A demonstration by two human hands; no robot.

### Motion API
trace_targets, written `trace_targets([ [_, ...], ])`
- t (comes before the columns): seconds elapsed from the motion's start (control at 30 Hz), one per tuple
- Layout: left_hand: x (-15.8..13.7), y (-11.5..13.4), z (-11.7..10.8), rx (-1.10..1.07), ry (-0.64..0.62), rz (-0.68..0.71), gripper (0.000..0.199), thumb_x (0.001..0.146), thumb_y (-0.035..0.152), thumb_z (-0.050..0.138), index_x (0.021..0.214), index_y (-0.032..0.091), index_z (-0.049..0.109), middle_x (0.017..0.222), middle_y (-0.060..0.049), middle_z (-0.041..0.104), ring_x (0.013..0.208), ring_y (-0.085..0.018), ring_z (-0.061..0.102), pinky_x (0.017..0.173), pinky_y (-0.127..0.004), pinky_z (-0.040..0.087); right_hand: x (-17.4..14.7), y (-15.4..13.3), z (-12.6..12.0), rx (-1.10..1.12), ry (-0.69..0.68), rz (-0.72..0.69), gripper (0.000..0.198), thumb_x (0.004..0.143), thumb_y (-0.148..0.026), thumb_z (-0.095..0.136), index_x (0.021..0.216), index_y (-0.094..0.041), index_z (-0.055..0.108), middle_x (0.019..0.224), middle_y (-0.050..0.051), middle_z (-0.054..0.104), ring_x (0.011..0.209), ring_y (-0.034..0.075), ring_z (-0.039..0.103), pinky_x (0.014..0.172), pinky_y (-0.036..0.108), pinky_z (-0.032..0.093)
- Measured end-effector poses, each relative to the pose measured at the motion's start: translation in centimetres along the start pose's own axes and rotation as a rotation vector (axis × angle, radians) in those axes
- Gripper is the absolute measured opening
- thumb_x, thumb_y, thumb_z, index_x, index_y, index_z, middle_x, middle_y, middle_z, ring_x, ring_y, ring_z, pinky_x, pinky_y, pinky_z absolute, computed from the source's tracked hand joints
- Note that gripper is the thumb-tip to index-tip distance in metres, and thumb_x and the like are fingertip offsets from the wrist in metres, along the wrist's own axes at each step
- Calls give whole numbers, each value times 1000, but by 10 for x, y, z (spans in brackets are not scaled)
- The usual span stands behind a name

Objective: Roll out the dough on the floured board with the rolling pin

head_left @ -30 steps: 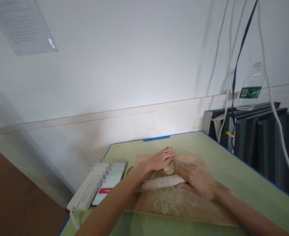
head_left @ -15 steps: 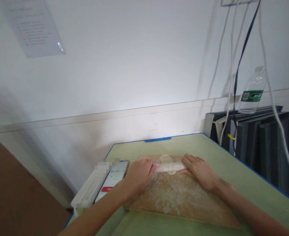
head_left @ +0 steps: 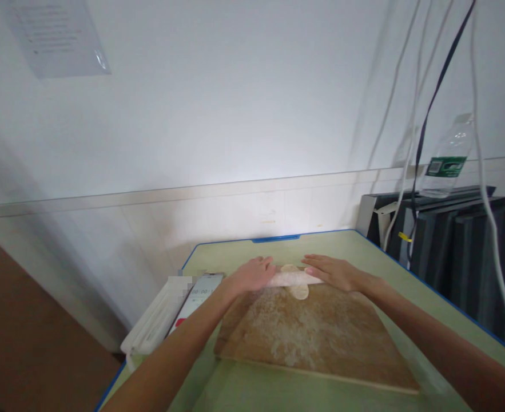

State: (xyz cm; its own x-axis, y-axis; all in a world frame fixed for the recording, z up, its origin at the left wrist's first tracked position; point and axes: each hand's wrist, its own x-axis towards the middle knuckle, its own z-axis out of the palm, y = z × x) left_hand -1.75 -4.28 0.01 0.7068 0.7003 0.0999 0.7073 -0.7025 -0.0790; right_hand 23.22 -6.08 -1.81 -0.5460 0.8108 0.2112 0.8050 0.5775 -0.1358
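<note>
Your L hand [head_left: 252, 274] & R hand [head_left: 333, 272] lie flat, palms released, on the rolling pin [head_left: 287, 278] at the floured board's [head_left: 321, 337] far edge; dough disc [head_left: 298, 290] sits under the pin, btwn both grips.

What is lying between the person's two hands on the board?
In the head view, a rolling pin spans left hand to right hand, over a small dough round.

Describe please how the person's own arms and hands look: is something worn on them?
Both forearms are bare as far as the picture shows, with no sleeve in view. The left hand and the right hand wear no gloves. No ring, watch or bracelet can be seen, though the view is somewhat blurred. The fingers are slim.
</note>
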Motion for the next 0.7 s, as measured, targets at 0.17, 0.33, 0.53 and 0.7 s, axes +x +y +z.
trace_targets([
  [0.17, -3, 3, 4, -76, -73, -54, 45, 94, 29, 15, 122, 14, 45, 127, -10, 49, 116, -17, 44, 93, -31, 32, -9, -4, 5, 45, -16, 45, 57, 89, -53, 21, 126, -17, 46, 129, 10, 48, 121, 23, 40, 98, 41, 33],
  [0.33, -21, 23, -3, -121, -51, -71, 45, 94, 30, 14, 127, 11, 40, 130, -9, 47, 122, -15, 38, 100, -29, 24, -18, -15, -1, 71, -11, 19, 50, 89, -49, 29, 127, -22, 45, 126, 8, 52, 112, 25, 49, 91, 43, 39],
  [0.53, -33, 37, -8, -134, -18, -105, 45, 94, 34, 21, 129, 12, 38, 134, -10, 42, 125, -18, 34, 104, -32, 21, -33, -31, -8, 74, 50, -50, 48, 88, -45, 33, 128, -20, 44, 125, 9, 53, 110, 24, 51, 90, 40, 39],
  [0.7, -42, 46, -4, -117, 3, -123, 49, 92, 40, 25, 132, 14, 33, 135, -10, 39, 126, -23, 32, 103, -40, 24, -51, -35, -1, 109, 53, -74, 49, 88, -46, 36, 130, -21, 40, 131, 8, 48, 118, 24, 43, 96, 42, 33],
])
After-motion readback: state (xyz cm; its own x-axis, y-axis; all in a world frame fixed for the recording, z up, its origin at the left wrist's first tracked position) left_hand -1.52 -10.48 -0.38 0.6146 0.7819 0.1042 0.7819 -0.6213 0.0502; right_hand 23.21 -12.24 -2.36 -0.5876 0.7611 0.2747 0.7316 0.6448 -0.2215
